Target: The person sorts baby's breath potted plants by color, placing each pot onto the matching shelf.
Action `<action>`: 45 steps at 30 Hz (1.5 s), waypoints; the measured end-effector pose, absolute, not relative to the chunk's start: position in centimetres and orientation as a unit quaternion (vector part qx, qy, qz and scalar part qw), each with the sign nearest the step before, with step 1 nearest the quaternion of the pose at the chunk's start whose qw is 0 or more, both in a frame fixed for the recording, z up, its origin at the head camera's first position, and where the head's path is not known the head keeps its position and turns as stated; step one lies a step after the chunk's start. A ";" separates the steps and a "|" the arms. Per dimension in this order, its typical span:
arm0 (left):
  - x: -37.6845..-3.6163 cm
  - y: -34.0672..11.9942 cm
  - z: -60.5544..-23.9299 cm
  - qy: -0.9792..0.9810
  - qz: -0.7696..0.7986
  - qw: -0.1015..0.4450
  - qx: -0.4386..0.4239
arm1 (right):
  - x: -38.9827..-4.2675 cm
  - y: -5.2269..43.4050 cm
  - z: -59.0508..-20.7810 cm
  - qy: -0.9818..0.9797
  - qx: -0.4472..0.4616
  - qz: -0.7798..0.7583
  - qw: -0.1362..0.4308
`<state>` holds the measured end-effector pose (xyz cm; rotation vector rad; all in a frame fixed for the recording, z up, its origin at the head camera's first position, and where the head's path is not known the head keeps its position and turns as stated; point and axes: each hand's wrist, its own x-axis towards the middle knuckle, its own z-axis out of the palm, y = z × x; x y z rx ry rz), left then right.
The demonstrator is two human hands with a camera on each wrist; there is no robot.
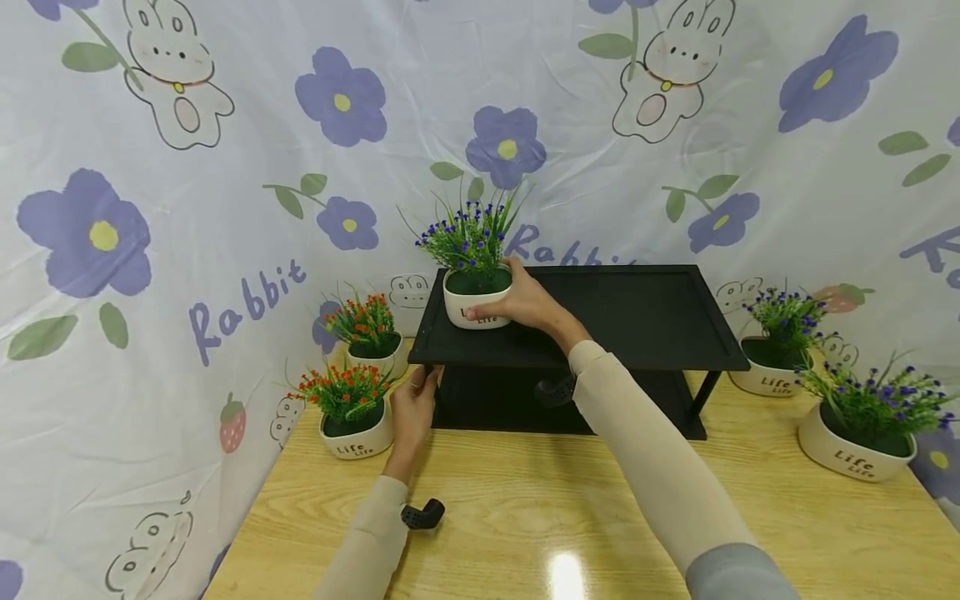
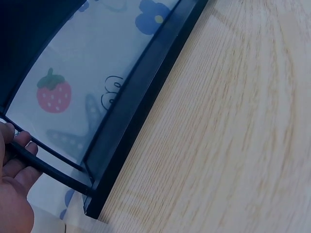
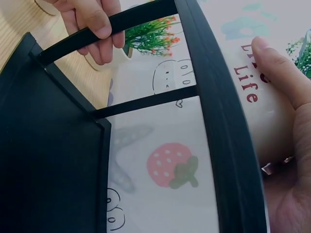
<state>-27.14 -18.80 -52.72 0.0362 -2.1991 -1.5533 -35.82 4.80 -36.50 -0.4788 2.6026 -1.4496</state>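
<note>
A white pot with blue flowers (image 1: 474, 287) stands on the left end of a black two-tier shelf (image 1: 645, 317). My right hand (image 1: 525, 304) grips that pot from the right, thumb across its front; in the right wrist view the thumb (image 3: 279, 73) lies on the pot's "Life" lettering (image 3: 248, 80). My left hand (image 1: 412, 408) holds the shelf's left side bar, fingers curled round it (image 3: 95, 22). In the left wrist view the fingers (image 2: 17, 155) wrap a thin black bar (image 2: 53, 172) of the frame.
Two white pots with red flowers (image 1: 352, 412) (image 1: 369, 337) stand left of the shelf. Two pots with blue flowers (image 1: 780, 350) (image 1: 862, 429) stand to its right. The wooden table (image 1: 525, 508) has a flowered cloth backdrop (image 1: 225, 208) behind it.
</note>
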 end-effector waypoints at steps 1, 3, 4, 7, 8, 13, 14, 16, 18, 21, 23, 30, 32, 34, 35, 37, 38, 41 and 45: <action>-27.1 -18.8 -52.7 -0.796 -0.563 0.222 0.014 | -35.8 4.8 -36.5 0.861 -0.160 -0.479 0.064; -27.1 -18.8 -52.7 -0.795 -0.565 0.219 0.014 | -35.8 4.9 -36.4 0.861 -0.164 -0.477 0.068; -27.1 -18.8 -52.7 -0.796 -0.565 0.218 0.015 | -35.8 4.9 -36.4 0.860 -0.167 -0.477 0.069; -27.0 -18.7 -52.7 -0.796 -0.566 0.216 0.015 | -35.8 5.4 -36.1 0.856 -0.184 -0.478 0.070; -27.0 -18.7 -52.7 -0.795 -0.566 0.216 0.015 | -35.7 5.6 -36.0 0.853 -0.190 -0.481 0.071; -27.0 -18.6 -52.7 -0.793 -0.570 0.217 0.009 | -35.3 7.5 -34.9 0.840 -0.223 -0.490 0.069; -27.0 -18.6 -52.7 -0.791 -0.572 0.216 0.007 | -35.2 8.0 -34.7 0.839 -0.227 -0.490 0.067; -27.0 -18.6 -52.8 -0.794 -0.567 0.219 0.006 | -34.9 9.2 -34.3 0.841 -0.233 -0.484 0.058; -26.9 -18.7 -52.7 -0.796 -0.563 0.221 0.007 | -34.5 10.4 -34.1 0.843 -0.238 -0.480 0.042; -26.9 -18.9 -52.7 -0.799 -0.559 0.223 0.011 | -33.9 12.2 -33.7 0.846 -0.243 -0.474 0.002; -26.8 -19.0 -52.6 -0.796 -0.563 0.220 0.013 | -33.5 13.4 -33.6 0.847 -0.240 -0.473 -0.026; -26.8 -18.9 -52.5 -0.791 -0.574 0.213 0.015 | -31.6 17.7 -33.7 0.863 -0.212 -0.447 -0.100; -26.7 -18.8 -52.5 -0.789 -0.577 0.211 0.017 | -30.9 19.0 -33.8 0.868 -0.206 -0.438 -0.114; -26.8 -18.8 -52.5 -0.789 -0.577 0.209 0.017 | -30.3 20.3 -33.9 0.869 -0.204 -0.432 -0.124; -26.8 -18.8 -52.5 -0.791 -0.575 0.209 0.018 | -29.9 21.0 -33.9 0.871 -0.205 -0.428 -0.130; -26.9 -18.8 -52.7 -0.792 -0.573 0.211 0.017 | -29.2 22.3 -34.0 0.870 -0.210 -0.424 -0.140; -27.0 -18.8 -52.7 -0.793 -0.571 0.212 0.017 | -28.9 22.9 -34.1 0.869 -0.211 -0.424 -0.144; -27.1 -18.8 -52.7 -0.791 -0.572 0.215 0.011 | -27.6 24.8 -34.1 0.872 -0.204 -0.419 -0.151; -27.1 -18.8 -52.8 -0.790 -0.574 0.217 0.010 | -25.8 27.3 -34.2 0.885 -0.167 -0.407 -0.152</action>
